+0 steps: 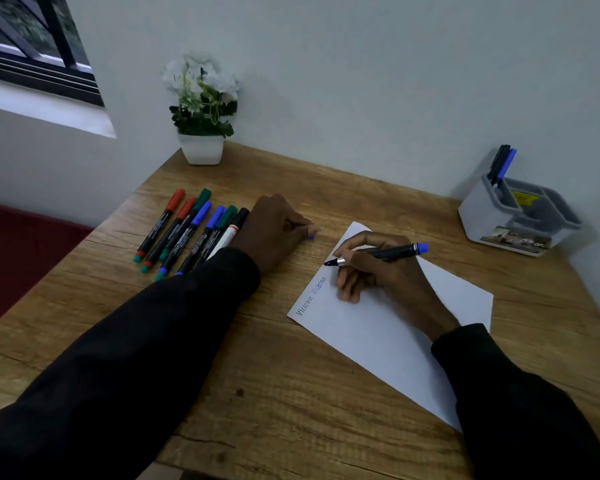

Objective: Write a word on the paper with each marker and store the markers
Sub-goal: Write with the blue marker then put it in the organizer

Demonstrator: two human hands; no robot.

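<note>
A white paper (388, 327) lies on the wooden table (291, 393), with two written words along its left edge. My right hand (378, 275) rests on the paper and grips an uncapped blue marker (392, 251), tip pointing left just above the sheet. My left hand (278, 230) lies on the table left of the paper, fingers curled round a small blue cap (311, 236). Several capped markers (187, 233) in red, green, blue and black lie in a row to the left. A grey organiser (520, 216) at the back right holds two markers (503, 164).
A white pot with artificial flowers (201, 109) stands at the table's back left corner against the wall. A window is at the upper left. The table's left edge drops to a red surface (21, 258).
</note>
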